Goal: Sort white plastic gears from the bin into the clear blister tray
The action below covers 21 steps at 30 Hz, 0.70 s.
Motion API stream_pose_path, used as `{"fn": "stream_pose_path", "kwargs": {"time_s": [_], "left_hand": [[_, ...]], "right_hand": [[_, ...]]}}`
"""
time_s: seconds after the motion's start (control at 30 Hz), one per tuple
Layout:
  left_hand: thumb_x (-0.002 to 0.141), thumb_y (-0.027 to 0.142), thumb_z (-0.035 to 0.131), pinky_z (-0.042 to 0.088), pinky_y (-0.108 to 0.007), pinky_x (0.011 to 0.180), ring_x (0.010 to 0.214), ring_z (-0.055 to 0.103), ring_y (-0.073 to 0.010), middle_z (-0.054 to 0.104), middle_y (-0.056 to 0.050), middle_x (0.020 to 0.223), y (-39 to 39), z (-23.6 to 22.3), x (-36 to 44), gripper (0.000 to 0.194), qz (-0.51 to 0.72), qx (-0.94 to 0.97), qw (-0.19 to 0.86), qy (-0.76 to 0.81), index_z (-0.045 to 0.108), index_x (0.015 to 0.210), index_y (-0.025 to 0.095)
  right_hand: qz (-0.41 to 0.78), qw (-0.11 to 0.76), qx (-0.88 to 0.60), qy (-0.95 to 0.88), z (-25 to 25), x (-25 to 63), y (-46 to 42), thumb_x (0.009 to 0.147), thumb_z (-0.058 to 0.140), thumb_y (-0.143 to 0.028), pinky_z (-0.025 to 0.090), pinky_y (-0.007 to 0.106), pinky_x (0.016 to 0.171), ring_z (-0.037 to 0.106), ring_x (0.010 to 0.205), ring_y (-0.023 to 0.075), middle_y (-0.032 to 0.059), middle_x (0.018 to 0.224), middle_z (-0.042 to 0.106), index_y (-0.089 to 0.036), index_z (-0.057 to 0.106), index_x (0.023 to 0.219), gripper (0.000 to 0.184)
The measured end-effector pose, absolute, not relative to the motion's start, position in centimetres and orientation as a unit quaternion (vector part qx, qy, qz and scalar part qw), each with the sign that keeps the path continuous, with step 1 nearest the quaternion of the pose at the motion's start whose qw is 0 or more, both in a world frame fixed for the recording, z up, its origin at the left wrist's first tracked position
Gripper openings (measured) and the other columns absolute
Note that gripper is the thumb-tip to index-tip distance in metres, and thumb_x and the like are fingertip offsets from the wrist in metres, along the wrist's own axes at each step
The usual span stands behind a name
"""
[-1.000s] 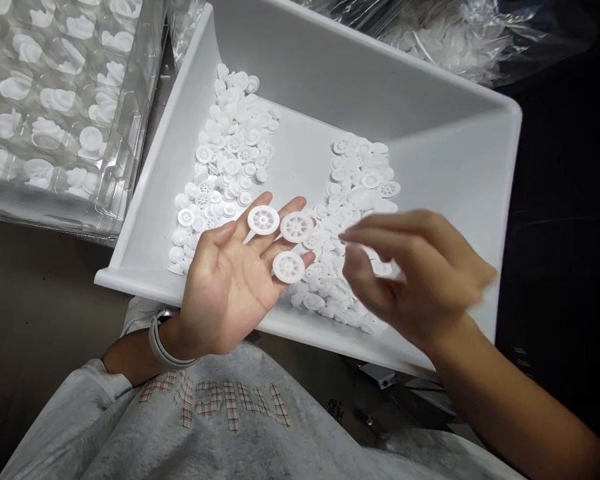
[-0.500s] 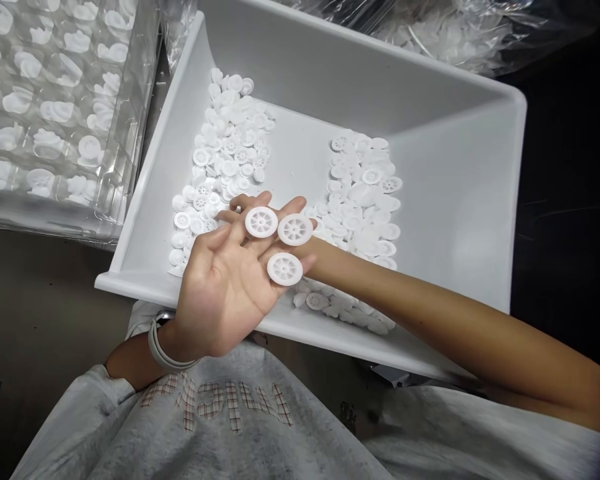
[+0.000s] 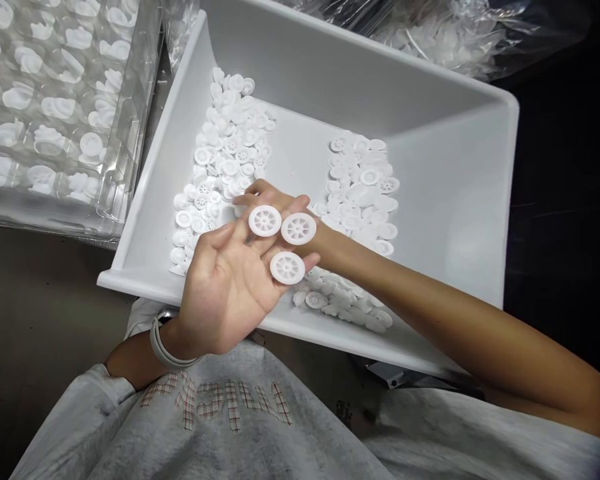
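My left hand (image 3: 230,287) is turned palm up in front of the grey bin. It holds three spoked white plastic wheels: an upper-left wheel (image 3: 265,221), an upper-right wheel (image 3: 299,229) and a lower wheel (image 3: 287,268), all lying on the fingers. Behind it, my right hand (image 3: 270,195) reaches over the bin, close to the left heap of white wheels (image 3: 233,143). Its visible fingers are bent and closed. Most of that hand is hidden by my left hand, and I cannot make out what is in its fingertips.
The deep grey bin (image 3: 405,93) holds another heap of wheels (image 3: 357,180) on its right side, with more near the front. A clear compartment tray (image 3: 125,133) of white parts stands at left. Clear plastic bags (image 3: 445,40) lie behind the bin.
My right hand has drawn slightly right and back from the left heap, so its fingers sit farther from the wheels there. My left hand still holds the same three wheels.
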<state>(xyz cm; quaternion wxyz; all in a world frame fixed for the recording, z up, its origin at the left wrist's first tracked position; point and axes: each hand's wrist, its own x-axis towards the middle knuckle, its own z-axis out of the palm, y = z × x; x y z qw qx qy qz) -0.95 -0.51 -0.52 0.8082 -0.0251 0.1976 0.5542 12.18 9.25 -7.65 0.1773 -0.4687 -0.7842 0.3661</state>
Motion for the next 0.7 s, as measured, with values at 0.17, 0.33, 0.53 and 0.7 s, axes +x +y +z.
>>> {"fn": "stream_pose_path", "kwargs": {"time_s": [0.17, 0.33, 0.53, 0.7], "left_hand": [[0.095, 0.04, 0.034, 0.04, -0.044, 0.114, 0.14, 0.044, -0.023, 0.051, -0.006, 0.146, -0.5, -0.6, -1.0, 0.052, 0.548, -0.049, 0.811, 0.198, 0.04, 0.143, 0.019], [0.094, 0.04, 0.036, 0.038, -0.04, 0.116, 0.14, 0.043, -0.022, 0.052, -0.005, 0.145, -0.2, -0.6, -0.8, 0.053, 0.543, -0.057, 0.808, 0.219, 0.039, 0.144, 0.02], [0.096, 0.042, 0.033, 0.025, -0.045, 0.124, 0.145, 0.035, -0.0253, 0.054, -0.003, 0.144, -0.4, -0.4, -0.9, 0.052, 0.503, -0.038, 0.835, 0.22, 0.039, 0.143, 0.023], [0.096, 0.039, 0.03, 0.033, -0.04, 0.121, 0.139, 0.044, -0.0207, 0.057, -0.003, 0.141, -0.5, -0.4, -1.1, 0.046, 0.498, -0.038, 0.84, 0.21, 0.042, 0.138, 0.023]], "right_hand": [[0.299, 0.246, -0.441, -0.81, -3.0, 15.4, 10.0, 0.076, 0.069, -0.025, 0.045, 0.025, 0.058, 0.052, 0.07, 0.0099, 0.0018, 0.09, 0.06, -0.02, 0.062, 0.091, 0.018], [0.255, 0.351, -0.395, -0.81, 1.4, 15.5, 5.8, 0.079, 0.068, -0.015, 0.05, 0.028, 0.063, 0.061, 0.083, 0.0143, 0.0039, 0.094, 0.064, -0.024, 0.057, 0.095, 0.022], [-0.007, 0.279, -0.289, -0.916, 0.4, 12.9, 2.0, 0.074, 0.072, -0.004, 0.051, 0.035, 0.07, 0.058, 0.085, 0.0205, 0.0105, 0.104, 0.071, -0.018, 0.064, 0.094, 0.026], [-0.024, 0.315, -0.286, -0.905, -0.9, 13.1, 1.7, 0.084, 0.061, -0.017, 0.047, 0.035, 0.063, 0.059, 0.083, 0.0208, 0.0063, 0.1, 0.071, -0.021, 0.067, 0.097, 0.015]]}}
